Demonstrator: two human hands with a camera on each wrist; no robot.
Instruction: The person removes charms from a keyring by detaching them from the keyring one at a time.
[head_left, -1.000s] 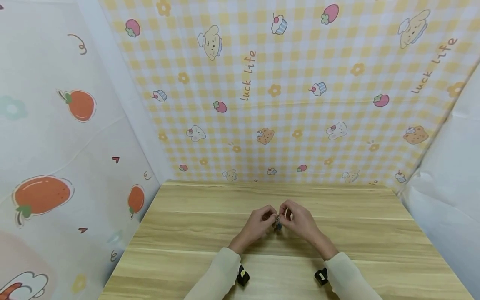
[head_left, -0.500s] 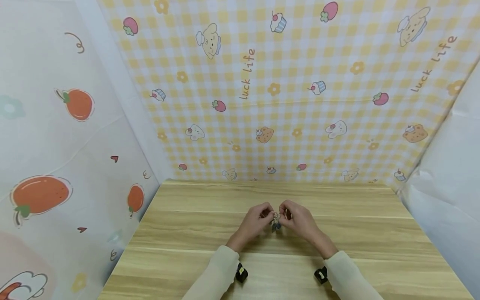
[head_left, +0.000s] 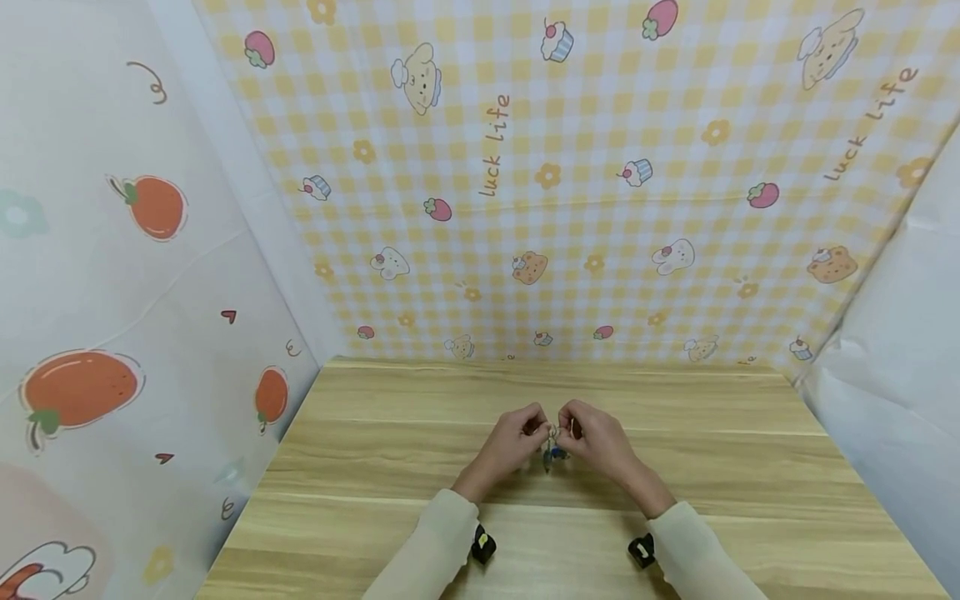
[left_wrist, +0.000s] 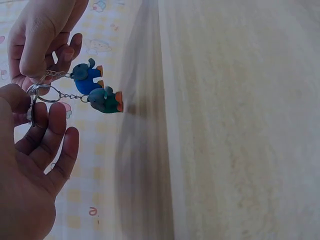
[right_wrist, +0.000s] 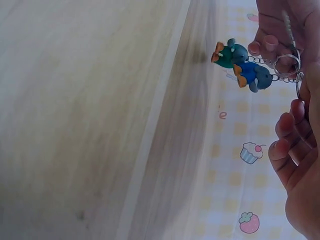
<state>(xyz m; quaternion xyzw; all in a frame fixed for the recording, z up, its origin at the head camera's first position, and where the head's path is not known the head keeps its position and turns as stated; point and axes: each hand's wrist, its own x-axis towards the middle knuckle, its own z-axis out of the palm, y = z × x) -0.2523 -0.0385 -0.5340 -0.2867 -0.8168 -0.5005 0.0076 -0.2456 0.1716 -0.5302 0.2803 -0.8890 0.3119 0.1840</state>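
The fingers of the left hand (head_left: 510, 446) and of the right hand (head_left: 600, 442) come close together, thumb and forefinger of each pinching at the metal rings (left_wrist: 48, 93) between them. The left hand's other fingers are spread loosely and bent. Which ring each hand grips is partly hidden by the fingertips.

From the rings, short chains (left_wrist: 72, 95) lead to two small animal figures: a blue-clad figure (left_wrist: 89, 86) and a green-clad figure (left_wrist: 107, 102), both with orange feet pointing toward the bench (head_left: 712, 475). They lie side by side, just below the hands; whether their feet touch the wood I cannot tell.

The keychains look light. The figures seem firm, perhaps rubbery or plastic, while the chains should swing and twist freely. The rings look stiff, thin and smooth, likely to slip, so a fingertip or nail hold on the ring's edge suits best; a figure's body would give a broader grip.

Farther out come pale sleeves (head_left: 431, 546), black wrist devices (head_left: 483, 546) and a checked backdrop (head_left: 480, 233).
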